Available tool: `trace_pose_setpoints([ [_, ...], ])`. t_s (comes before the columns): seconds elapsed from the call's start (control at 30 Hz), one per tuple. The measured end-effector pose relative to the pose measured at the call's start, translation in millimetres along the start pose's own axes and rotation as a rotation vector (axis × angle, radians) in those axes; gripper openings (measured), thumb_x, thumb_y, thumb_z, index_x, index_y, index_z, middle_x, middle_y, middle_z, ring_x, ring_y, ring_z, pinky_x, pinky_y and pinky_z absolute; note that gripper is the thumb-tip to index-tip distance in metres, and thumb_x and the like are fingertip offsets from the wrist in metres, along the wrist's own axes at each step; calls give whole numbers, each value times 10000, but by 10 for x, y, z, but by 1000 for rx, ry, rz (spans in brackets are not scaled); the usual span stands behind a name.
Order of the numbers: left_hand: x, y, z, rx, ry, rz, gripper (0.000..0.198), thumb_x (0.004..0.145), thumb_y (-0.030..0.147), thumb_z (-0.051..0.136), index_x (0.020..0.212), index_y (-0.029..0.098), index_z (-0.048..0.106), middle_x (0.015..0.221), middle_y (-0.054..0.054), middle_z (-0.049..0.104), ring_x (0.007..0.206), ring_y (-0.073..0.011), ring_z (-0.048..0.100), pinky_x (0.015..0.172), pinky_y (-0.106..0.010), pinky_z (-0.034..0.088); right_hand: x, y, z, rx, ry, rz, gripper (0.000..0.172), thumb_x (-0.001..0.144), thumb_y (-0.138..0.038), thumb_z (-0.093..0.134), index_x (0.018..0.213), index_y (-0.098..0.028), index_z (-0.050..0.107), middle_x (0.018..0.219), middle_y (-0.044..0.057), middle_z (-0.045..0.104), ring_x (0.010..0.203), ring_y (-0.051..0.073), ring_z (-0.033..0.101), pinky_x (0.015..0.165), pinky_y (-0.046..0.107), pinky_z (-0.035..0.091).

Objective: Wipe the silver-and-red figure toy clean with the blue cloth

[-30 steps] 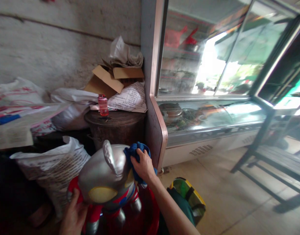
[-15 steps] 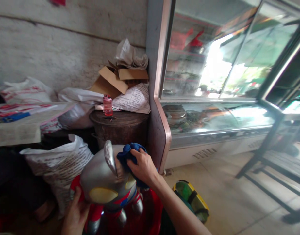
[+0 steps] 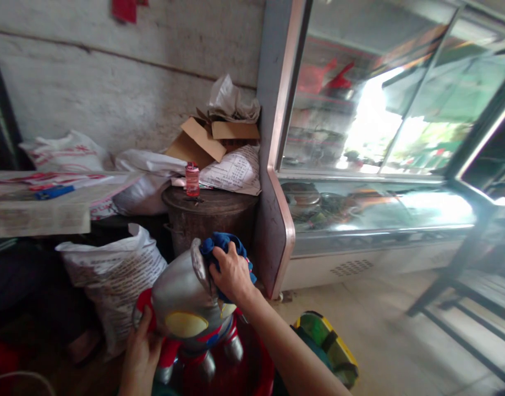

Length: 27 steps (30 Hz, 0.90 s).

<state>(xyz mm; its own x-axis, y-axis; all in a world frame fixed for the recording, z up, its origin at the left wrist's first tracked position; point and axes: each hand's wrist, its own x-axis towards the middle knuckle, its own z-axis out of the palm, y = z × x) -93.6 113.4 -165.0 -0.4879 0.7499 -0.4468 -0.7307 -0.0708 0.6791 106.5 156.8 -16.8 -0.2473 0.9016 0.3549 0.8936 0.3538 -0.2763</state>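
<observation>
Nearest the camera, the left hand (image 3: 140, 352) closes around the red arm and side of the silver toy figure (image 3: 186, 308), steadying it from the left — the figure stands over a red basin (image 3: 252, 363) at the bottom of the view. The right hand (image 3: 231, 273) is clenched on a bunched blue cloth (image 3: 223, 245) and presses it against the top right of the figure's big silver head, just beside the crest fin. Judged from the grip, the step in hand is wiping the head. To do it well, the left hand should hold firm low on the body so the rounded head does not roll away under pressure, and the cloth should be worked in short strokes around the fin base and the yellow eye, where dirt would collect; a fresh fold of cloth helps on the glossy surface. A green and yellow object (image 3: 327, 346) lies just right of the basin, partly hidden by the forearm. Beyond stand a printed white sack (image 3: 112, 275), a dark drum (image 3: 209, 214) with a small pink bottle (image 3: 192, 179) on top, and farthest, the glass display cabinet (image 3: 360, 165).
</observation>
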Motion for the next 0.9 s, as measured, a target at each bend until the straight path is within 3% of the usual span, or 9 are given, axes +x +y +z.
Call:
trace_pose_setpoints([
  [0.1, 41, -33, -26, -20, -26, 33, 124, 989, 247, 635, 985, 221, 756, 934, 8, 765, 760, -115, 700, 786, -218, 612, -247, 18, 84, 14, 41, 16, 275, 969, -235, 544, 1199, -243, 694, 1172, 111, 592, 810, 203, 681, 677, 288, 478],
  [0.23, 30, -48, -39, -49, -64, 37, 120, 985, 249, 638, 996, 222, 755, 939, -6, 767, 838, -141, 724, 888, -275, 618, -556, 89, 250, 96, 156, 14, 297, 944, -212, 579, 1210, -243, 709, 1158, 111, 590, 838, 222, 681, 670, 286, 506],
  [0.37, 35, -64, -70, -20, -79, 29, 208, 935, 304, 707, 1124, 223, 738, 1031, -45, 772, 927, -200, 740, 944, -361, 610, -639, 275, 364, 325, 218, 69, 305, 919, -187, 578, 1183, -223, 727, 1192, 122, 617, 869, 223, 693, 737, 308, 549],
  [0.47, 78, -93, -108, 36, -130, 53, 442, 849, 400, 802, 1244, 239, 689, 1084, -82, 769, 1012, -261, 743, 897, -379, 612, -563, 414, 291, 501, 251, 172, 261, 920, -240, 583, 1123, -184, 738, 1077, 111, 676, 952, 252, 696, 855, 353, 559],
  [0.57, 119, -119, -136, 61, -107, 73, 500, 784, 416, 852, 1217, 241, 673, 999, -64, 767, 915, -243, 746, 763, -319, 603, -508, 378, 27, 565, 323, 201, 252, 939, -362, 593, 1034, -170, 728, 952, 86, 679, 925, 256, 669, 861, 370, 553],
  [0.67, 137, -131, -141, 50, -20, 59, 473, 708, 370, 893, 1100, 230, 669, 820, -4, 728, 660, -160, 668, 571, -223, 519, -529, 72, -317, 570, 397, 7, 215, 954, -360, 577, 971, -202, 722, 965, 69, 643, 895, 225, 630, 818, 332, 540],
  [0.73, 156, -140, -142, 24, -47, 51, 490, 642, 369, 927, 1030, 225, 664, 786, 18, 708, 558, -116, 587, 482, -187, 445, -533, -231, -473, 474, 410, -183, 202, 942, -310, 599, 1080, -234, 725, 1055, 64, 612, 859, 197, 619, 763, 302, 535],
  [0.8, 206, -159, -159, 3, -127, 67, 517, 570, 358, 958, 966, 229, 650, 844, 24, 725, 564, -102, 577, 462, -174, 426, -481, -527, -500, 316, 362, -368, 269, 935, -308, 643, 1199, -286, 691, 1108, 49, 577, 826, 178, 612, 671, 266, 518],
  [0.9, 329, -212, -229, 51, -180, 148, 544, 507, 316, 950, 945, 252, 633, 879, 34, 737, 680, -145, 657, 516, -191, 487, -288, -813, -296, 61, 190, -545, 218, 993, -327, 617, 1206, -333, 664, 1118, 38, 570, 872, 201, 624, 595, 248, 506],
])
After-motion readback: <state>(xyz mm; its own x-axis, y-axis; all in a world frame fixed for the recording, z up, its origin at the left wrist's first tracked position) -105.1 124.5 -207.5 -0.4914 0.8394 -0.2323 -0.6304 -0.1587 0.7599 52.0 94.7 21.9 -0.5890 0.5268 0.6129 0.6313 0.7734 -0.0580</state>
